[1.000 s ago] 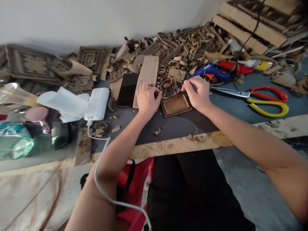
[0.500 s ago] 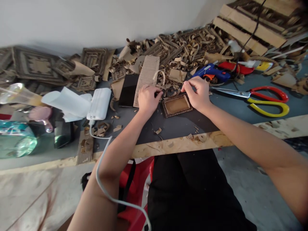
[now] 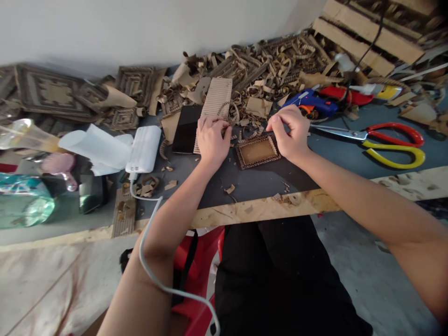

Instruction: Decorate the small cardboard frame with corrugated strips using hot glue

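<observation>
Curled left hand (image 3: 213, 138) over ribbed cardboard (image 3: 217, 94), grip impossible to tell; bent-fingered right hand (image 3: 290, 133) beside small frame (image 3: 259, 151), hold likewise unclear; frame flat on table (image 3: 257, 183), between hands

My grey tabletop (image 3: 269, 179), with its pale front edge (image 3: 224, 217) nearest me.
On it I have the small cardboard frame (image 3: 259, 151) lying flat, the scissors (image 3: 352, 132) to its right, a black slab (image 3: 182, 135) and a white power bank (image 3: 143, 150) to its left, loose scraps (image 3: 230, 189) near the edge, and a heap of curled cardboard strips (image 3: 280, 63) along the far side.
</observation>
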{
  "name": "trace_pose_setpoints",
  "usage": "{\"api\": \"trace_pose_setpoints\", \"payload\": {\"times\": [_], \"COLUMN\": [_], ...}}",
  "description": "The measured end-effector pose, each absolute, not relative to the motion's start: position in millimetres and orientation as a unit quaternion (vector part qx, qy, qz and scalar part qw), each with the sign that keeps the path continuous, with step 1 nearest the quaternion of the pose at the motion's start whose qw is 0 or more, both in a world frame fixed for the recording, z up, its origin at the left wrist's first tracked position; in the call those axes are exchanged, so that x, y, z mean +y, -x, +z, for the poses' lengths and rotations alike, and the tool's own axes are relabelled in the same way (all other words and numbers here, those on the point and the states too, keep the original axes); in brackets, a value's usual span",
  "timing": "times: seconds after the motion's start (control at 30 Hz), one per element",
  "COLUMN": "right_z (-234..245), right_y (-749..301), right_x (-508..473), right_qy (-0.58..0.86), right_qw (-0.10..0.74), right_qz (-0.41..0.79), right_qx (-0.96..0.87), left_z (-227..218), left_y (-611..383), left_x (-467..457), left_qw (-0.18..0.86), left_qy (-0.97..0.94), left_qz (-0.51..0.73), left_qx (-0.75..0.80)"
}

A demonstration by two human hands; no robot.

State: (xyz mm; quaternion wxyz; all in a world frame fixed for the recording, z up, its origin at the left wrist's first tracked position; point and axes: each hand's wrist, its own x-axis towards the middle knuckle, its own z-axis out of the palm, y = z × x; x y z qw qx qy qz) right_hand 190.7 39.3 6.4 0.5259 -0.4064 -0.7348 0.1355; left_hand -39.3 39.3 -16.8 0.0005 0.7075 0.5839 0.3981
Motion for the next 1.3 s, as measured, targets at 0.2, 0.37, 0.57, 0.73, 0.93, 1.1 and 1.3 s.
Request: {"api": "trace_pose_setpoints", "payload": {"times": [0.2, 0.37, 0.57, 0.73, 0.93, 1.1, 1.3], "right_z": [7, 1, 1, 7, 6, 4, 11], "right_y": [-191, -189, -195, -204, -212, -205, -191], "right_x": [40, 41, 47, 47, 55, 50, 29], "right_qy": [0.396, 0.335, 0.382, 0.356, 0.332, 0.376, 0.318], "right_qw": [0.469, 0.393, 0.414, 0.442, 0.455, 0.486, 0.526], "right_qz": [0.031, 0.025, 0.007, 0.038, 0.036, 0.105, 0.199], "right_qx": [-0.789, -0.856, -0.826, -0.823, -0.825, -0.782, -0.763], "left_z": [2, 8, -2, -5, -4, -8, -4], "left_y": [27, 16, 22, 26, 15, 13, 4], "left_x": [26, 14, 23, 22, 20, 27, 16], "left_qw": [0.113, 0.221, 0.230, 0.169, 0.201, 0.281, 0.338], "left_qy": [-0.766, -0.773, -0.690, -0.662, -0.601, -0.570, -0.635], "left_qz": [0.432, 0.455, 0.548, 0.592, 0.633, 0.629, 0.560], "left_qx": [0.462, 0.383, 0.413, 0.428, 0.443, 0.448, 0.411]}}
